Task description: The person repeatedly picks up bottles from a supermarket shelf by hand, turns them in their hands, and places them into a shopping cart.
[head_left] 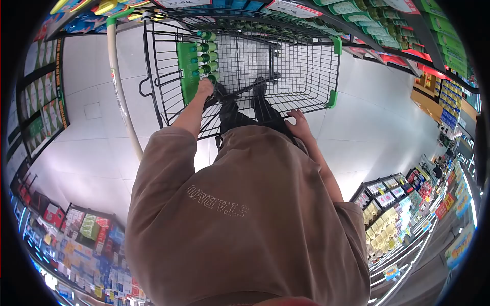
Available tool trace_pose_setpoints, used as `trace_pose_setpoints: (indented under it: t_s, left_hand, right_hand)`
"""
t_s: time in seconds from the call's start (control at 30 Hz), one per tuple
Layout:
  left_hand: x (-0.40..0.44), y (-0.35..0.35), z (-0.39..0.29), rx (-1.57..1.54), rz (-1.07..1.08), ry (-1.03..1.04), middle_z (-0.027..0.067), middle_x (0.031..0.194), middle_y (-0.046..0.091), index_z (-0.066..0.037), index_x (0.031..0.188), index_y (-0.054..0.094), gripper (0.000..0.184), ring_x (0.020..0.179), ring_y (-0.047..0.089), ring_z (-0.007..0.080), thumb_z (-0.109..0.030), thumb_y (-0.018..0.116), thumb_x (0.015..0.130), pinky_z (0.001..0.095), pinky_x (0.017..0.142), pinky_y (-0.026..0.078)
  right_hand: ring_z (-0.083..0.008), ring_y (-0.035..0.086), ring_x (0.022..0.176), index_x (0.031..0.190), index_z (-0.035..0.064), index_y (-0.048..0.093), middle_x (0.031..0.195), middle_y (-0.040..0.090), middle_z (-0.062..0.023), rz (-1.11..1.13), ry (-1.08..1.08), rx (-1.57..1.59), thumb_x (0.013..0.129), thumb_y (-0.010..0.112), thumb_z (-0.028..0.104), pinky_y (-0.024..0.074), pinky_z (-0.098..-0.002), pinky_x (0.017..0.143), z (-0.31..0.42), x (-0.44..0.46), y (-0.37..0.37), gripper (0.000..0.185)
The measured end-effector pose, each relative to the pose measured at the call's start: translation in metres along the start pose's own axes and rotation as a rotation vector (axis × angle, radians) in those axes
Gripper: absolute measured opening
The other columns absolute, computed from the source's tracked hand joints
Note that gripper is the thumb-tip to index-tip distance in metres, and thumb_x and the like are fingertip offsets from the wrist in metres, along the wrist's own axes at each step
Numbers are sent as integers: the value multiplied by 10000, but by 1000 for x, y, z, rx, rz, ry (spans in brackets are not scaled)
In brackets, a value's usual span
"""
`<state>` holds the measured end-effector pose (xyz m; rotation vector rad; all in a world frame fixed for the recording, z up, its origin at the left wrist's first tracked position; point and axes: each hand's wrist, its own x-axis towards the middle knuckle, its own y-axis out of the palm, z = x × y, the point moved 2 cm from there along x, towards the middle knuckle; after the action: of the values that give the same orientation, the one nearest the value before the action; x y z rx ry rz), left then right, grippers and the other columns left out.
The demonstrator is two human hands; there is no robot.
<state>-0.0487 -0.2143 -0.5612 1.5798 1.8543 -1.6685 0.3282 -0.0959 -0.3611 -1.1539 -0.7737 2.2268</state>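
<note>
Inside a black wire shopping cart [306,99], several green bottles [205,57] lie in a row beside a green panel [187,64]. My left hand [205,87] reaches into the cart at the near end of this row, its fingers closed by the nearest bottle; what they grip is too small to make out. My right hand [297,122] is at the cart's near edge, fingers apart, with nothing held in it.
Shelves with green bottles [375,28] and price tags [293,8] stand beyond the cart. A pale pole [118,84] rises left of it. Stocked shelves [43,97] are at far left, and a display of packaged goods [385,204] stands at right.
</note>
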Motion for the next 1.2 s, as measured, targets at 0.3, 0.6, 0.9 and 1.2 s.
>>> trace_pose_setpoints:
  t_s: [0.3, 0.6, 0.9, 1.2]
  left_hand:
    - [20, 1, 14, -26, 0, -62, 344, 1153, 458, 98, 1113, 444, 413, 1006, 558, 423, -139, 557, 793, 419, 846, 493]
    - [-16, -16, 0, 100, -204, 67, 316, 1105, 462, 97, 1109, 437, 346, 894, 608, 394, 5, 502, 783, 391, 752, 536]
    - [-43, -31, -7, 168, -263, 85, 254, 1185, 409, 7, 1141, 463, 378, 838, 611, 398, 30, 531, 770, 401, 708, 544]
    - [-105, -49, -27, 82, -401, 94, 232, 1193, 373, -61, 1175, 423, 509, 969, 536, 401, -52, 614, 704, 449, 754, 503]
  right_hand:
    - [-359, 420, 1206, 1052, 53, 603, 1156, 568, -154, -4, -15, 13, 750, 661, 230, 332, -408, 1029, -2, 2, 3, 355]
    - [-322, 482, 1134, 1013, 39, 613, 1082, 602, -127, -50, -56, 8, 751, 656, 213, 351, -397, 1009, -7, 4, 6, 317]
    - [-337, 523, 1028, 943, 28, 627, 982, 618, -155, -93, -128, 78, 728, 656, 181, 401, -400, 933, -3, 4, 3, 266]
    - [-259, 585, 981, 998, 62, 641, 979, 647, -116, -11, 54, 4, 737, 649, 241, 445, -365, 870, 1, 19, 1, 316]
